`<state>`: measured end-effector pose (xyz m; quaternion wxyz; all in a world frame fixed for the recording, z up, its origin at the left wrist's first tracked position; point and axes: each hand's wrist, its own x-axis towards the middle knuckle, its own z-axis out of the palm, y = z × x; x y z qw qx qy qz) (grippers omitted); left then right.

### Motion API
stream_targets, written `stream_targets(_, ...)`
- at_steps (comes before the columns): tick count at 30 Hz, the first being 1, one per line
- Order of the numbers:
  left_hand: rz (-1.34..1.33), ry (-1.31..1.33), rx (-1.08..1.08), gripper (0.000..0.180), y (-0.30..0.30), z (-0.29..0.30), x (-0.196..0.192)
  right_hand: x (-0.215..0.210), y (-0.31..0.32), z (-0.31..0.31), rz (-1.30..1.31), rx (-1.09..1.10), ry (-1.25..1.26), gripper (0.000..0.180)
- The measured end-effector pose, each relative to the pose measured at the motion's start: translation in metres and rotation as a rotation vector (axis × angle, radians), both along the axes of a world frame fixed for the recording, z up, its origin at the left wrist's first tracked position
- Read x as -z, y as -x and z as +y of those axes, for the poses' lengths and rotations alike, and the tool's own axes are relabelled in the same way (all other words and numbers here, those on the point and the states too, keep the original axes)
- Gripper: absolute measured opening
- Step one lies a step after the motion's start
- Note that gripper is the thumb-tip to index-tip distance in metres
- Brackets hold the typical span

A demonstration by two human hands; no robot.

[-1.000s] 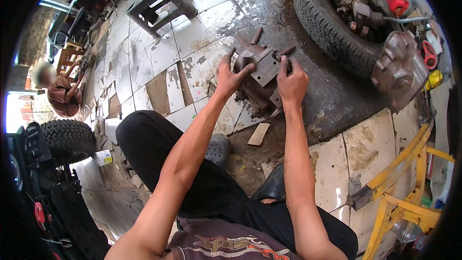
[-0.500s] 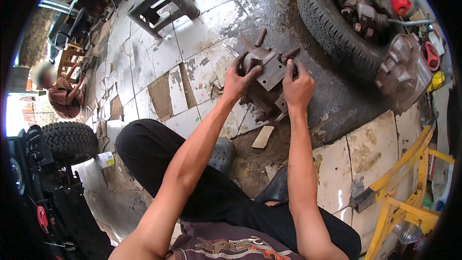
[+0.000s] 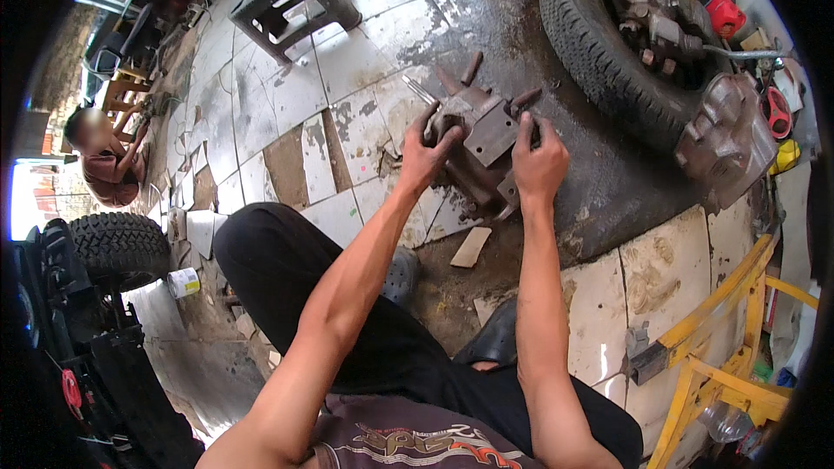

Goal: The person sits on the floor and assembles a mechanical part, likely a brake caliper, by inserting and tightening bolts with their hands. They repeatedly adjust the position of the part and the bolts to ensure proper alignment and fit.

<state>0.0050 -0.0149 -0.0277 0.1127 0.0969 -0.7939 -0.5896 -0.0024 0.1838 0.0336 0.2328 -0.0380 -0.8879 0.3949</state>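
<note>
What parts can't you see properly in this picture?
- Head view: the side of the metal block under the left hand and right hand is covered by them.
- Head view: the inside of the tyre is crowded with parts; too small to tell apart.
- Head view: the yellow frame is cut off by the dark rim.

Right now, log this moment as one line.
left hand: gripping rusty metal machine block | right hand: gripping its right side | block: on oily tiled floor | black rubber tyre: beyond
</note>
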Motion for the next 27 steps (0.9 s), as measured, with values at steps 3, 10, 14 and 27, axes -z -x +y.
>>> stream_targets(3,0.015,0.04,0.009,0.076,0.011,0.027,-0.019,0.001,0.002,0.004,0.037,0.013,-0.002,0.026)
stream_targets(10,0.047,0.206,-0.069,0.088,0.006,0.012,-0.012,0.0,-0.001,0.001,-0.005,0.007,0.075,0.027)
stream_targets(14,0.029,0.143,-0.094,0.089,0.005,0.019,-0.011,0.001,0.005,0.001,0.042,0.018,0.019,0.028)
stream_targets(27,0.092,0.273,-0.095,0.068,-0.007,0.013,0.0,-0.002,0.0,0.005,0.008,0.032,0.031,0.031)
